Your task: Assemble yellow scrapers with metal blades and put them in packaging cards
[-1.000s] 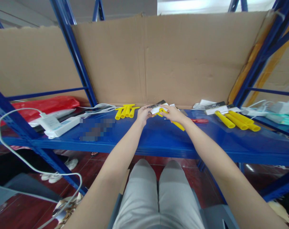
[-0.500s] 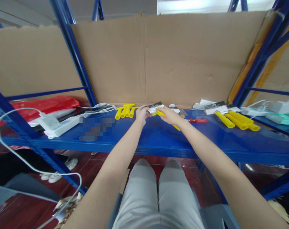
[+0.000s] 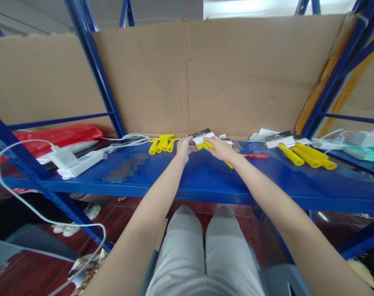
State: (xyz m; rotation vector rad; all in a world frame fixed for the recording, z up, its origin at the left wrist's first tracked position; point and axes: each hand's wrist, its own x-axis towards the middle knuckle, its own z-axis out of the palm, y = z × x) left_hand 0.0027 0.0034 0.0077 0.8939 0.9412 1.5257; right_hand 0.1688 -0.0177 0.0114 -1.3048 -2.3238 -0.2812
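Note:
My left hand (image 3: 183, 149) pinches the left side of a black-and-white card (image 3: 203, 135). My right hand (image 3: 220, 149) is closed around a yellow-handled tool (image 3: 228, 164), whose yellow head lies against the lower edge of the card. The handle's end shows below my right palm. My fingers hide part of where card and tool meet. Left of my hands stand several yellow T-shaped handles (image 3: 164, 144) in a row. To the right lies a red screwdriver (image 3: 257, 156).
Several yellow-handled tools (image 3: 307, 157) with black-and-white cards (image 3: 279, 139) lie at the right of the blue shelf (image 3: 205, 181). A white power strip (image 3: 80, 164) and cables sit at the left. Small metal plates (image 3: 237, 146) lie behind my right hand. Cardboard (image 3: 236, 74) closes off the back.
The card has tilted up and shifted slightly right between my hands. My left fingers have spread a little; my right hand stays on the handle.

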